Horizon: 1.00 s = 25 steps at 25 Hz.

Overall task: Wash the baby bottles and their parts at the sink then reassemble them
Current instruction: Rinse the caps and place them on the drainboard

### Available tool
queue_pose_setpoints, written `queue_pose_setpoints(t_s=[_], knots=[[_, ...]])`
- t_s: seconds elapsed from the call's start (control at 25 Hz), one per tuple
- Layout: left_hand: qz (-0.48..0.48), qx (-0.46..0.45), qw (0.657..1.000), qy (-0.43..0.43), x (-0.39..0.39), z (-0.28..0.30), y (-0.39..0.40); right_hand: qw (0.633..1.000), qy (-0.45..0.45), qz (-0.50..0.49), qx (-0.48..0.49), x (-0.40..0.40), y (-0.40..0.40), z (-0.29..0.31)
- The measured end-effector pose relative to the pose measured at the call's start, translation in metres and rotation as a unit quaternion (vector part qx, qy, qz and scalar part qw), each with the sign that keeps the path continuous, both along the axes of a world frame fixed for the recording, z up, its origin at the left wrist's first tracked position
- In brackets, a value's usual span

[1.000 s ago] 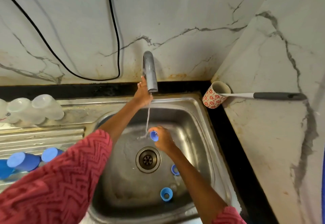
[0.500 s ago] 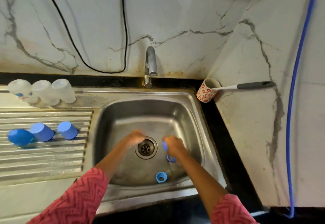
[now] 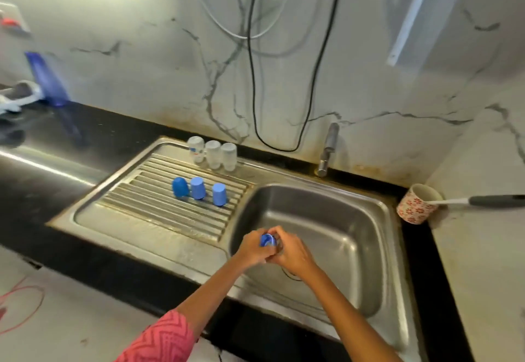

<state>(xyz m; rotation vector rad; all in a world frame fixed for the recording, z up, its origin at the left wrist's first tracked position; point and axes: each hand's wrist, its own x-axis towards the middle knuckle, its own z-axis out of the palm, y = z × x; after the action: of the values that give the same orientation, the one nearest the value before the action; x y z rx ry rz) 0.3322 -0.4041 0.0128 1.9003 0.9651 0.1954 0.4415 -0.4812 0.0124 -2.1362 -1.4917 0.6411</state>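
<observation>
**A:** Start at the left. Why is that stuff set out on the drainboard (image 3: 159,216)?

**B:** To drain, I'd say. Three clear baby bottles (image 3: 213,154) stand mouth-down in a row at its back edge, touching one another. In front of them, near the middle of the ribs, three blue caps (image 3: 198,188) stand in a looser row, also upside down. Set that way, water can run off along the grooves toward the basin.

**A:** And the hands?

**B:** Both are together over the sink basin (image 3: 355,236), close to its left wall, near the front. The left hand (image 3: 251,249) has its fingers curled around a small blue part, probably a bottle collar (image 3: 267,240). The right hand (image 3: 292,253) meets it from the other side, fingers bent and pinching at the same piece. Something pale shows between them, but it's too small to name.

**A:** Why hold it over the basin?

**B:** Drips fall into the steel, not onto the counter. It looks like rubbing or fitting two pieces together; I can't tell which.

**A:** Is the water running?

**B:** I see no stream from the tap (image 3: 328,148) at the basin's back edge.

**A:** Anything further right?

**B:** A patterned cup (image 3: 414,205) lies tilted on the counter by the basin's back right corner, with a bottle brush (image 3: 483,200) poking out, handy for scrubbing.
</observation>
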Motion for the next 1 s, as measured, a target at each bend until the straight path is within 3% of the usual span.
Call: queue_pose_setpoints(t_s=[0.16,0.28,0.36,0.44,0.6,1.0], knots=[[0.071,-0.206,0.97,-0.109,-0.051,0.003,0.007,0.991,0.062,0.085,0.084,-0.029,0.011,0.002],[0.083,-0.276,0.946,-0.148,-0.087,-0.001,0.01,0.984,0.105,0.106,0.099,-0.048,0.024,0.004],[0.133,-0.235,0.956,-0.112,-0.104,-0.002,0.016,0.983,0.109,0.103,0.11,-0.054,0.035,0.005],[0.194,-0.122,0.971,-0.067,-0.12,-0.005,0.024,0.983,0.092,0.107,0.119,-0.056,0.046,0.003],[0.156,0.093,0.982,0.052,-0.153,-0.015,0.046,0.987,0.047,0.116,0.102,-0.065,0.073,-0.001],[0.144,0.134,0.98,0.034,-0.176,-0.03,0.111,0.997,-0.001,0.062,0.05,-0.104,0.136,-0.027]])
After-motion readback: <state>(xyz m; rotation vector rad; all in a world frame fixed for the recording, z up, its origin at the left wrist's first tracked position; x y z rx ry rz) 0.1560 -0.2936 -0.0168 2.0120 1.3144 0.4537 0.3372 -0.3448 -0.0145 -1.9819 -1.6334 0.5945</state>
